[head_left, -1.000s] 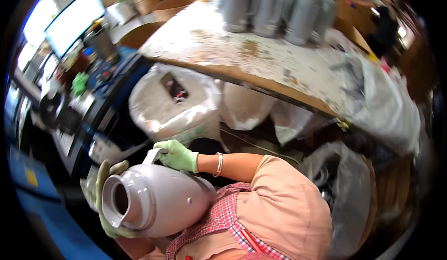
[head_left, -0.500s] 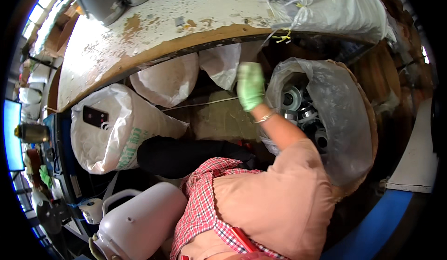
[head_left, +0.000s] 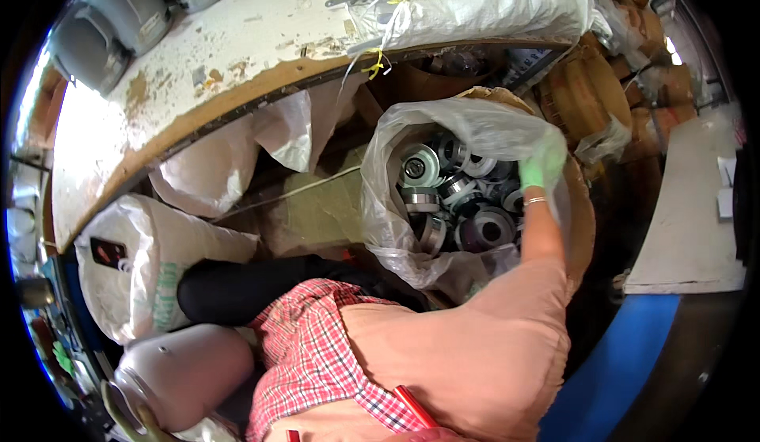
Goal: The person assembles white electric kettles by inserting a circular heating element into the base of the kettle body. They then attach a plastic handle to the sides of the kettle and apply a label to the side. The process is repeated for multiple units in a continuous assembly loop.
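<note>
My right hand (head_left: 545, 159), in a pale green glove, is at the right edge of a clear plastic liner (head_left: 483, 117) and seems closed on it, its fingers blurred. The liner sits in a large brown container (head_left: 584, 228). Inside lie several round grey and silver flask parts (head_left: 419, 165), some with shiny metal bands. At the lower left, a pale grey-lilac jug body (head_left: 190, 371) lies tilted by my lap. Greenish gloved fingers of my left hand (head_left: 131, 412) curl at its end; most of that hand is out of view.
A worn white table (head_left: 229, 46) carries grey jugs (head_left: 131, 10) at the left and a white sack (head_left: 483, 6). Under it stand white bags (head_left: 210, 169). A phone (head_left: 108, 252) lies on a white sack (head_left: 158, 228) at the left. Brown cartons (head_left: 582, 93) stand at the far right.
My right hand has moved from left of the container to its right side. The liner is drawn back, showing more parts inside. My view has turned to the right.
</note>
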`<state>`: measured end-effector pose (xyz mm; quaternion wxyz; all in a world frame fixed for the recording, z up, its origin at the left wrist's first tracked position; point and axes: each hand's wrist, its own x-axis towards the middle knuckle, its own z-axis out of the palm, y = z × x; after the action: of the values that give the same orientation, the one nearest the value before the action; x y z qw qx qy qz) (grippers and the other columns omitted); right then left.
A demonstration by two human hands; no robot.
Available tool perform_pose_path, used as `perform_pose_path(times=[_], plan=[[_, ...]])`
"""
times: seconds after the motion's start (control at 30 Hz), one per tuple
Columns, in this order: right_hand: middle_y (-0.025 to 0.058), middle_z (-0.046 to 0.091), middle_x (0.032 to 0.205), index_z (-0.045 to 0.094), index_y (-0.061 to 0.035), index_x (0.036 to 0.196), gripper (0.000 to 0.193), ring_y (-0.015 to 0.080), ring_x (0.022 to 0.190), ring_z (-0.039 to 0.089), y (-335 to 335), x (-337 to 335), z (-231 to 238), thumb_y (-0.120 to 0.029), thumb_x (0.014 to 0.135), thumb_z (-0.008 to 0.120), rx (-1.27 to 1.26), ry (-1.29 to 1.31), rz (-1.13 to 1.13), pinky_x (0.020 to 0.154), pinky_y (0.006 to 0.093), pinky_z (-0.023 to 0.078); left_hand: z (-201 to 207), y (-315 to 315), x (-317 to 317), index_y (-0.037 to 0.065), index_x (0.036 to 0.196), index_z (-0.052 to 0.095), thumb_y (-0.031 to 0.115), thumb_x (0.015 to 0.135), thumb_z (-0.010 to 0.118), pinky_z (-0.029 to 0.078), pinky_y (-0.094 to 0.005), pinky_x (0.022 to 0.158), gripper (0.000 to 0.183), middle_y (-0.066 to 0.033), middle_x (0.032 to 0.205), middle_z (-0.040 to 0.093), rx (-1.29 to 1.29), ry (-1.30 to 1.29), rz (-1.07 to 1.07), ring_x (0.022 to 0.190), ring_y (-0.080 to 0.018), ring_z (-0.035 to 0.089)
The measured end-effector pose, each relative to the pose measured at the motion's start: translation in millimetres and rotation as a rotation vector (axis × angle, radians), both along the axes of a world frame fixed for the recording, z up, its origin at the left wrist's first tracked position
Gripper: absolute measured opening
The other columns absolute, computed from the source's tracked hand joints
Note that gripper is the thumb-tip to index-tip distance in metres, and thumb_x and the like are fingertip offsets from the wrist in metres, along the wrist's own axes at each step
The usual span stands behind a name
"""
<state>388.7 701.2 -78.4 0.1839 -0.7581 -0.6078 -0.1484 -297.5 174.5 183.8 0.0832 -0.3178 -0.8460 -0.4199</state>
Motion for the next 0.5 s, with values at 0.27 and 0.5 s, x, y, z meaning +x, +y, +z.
perform_pose_path(times=[0.27, 0.5], plan=[[0.02, 0.068, 0.12, 0.066, -0.004, 0.123, 0.075, 0.0364, 0.107, 0.067, 4, 90, 40, -0.059, 0.074, 0.079, -0.249, -0.2, -0.216, 0.089, 0.0479, 0.053, -16, -49, 13, 0.003, 0.148, 0.049, 0.028, 0.097, 0.061, 0.03, -0.0401, 0.118, 0.057, -0.0137, 0.15, 0.051, -0.155, 0.059, 0.174, 0.139, -0.0266, 0.045], [0.0123, 0.069, 0.066, 0.074, -0.0027, 0.076, 0.019, 0.0261, 0.062, 0.068, -11, 9, -36, -0.02, 0.082, 0.071, 0.137, -0.033, 0.396, 0.06, 0.0397, 0.052, -33, -63, 44, -0.002, 0.146, 0.048, 0.033, 0.089, 0.066, 0.033, -0.0417, 0.116, 0.07, -0.0157, 0.147, 0.052, -0.054, -0.004, 0.194, 0.138, -0.0274, 0.047]])
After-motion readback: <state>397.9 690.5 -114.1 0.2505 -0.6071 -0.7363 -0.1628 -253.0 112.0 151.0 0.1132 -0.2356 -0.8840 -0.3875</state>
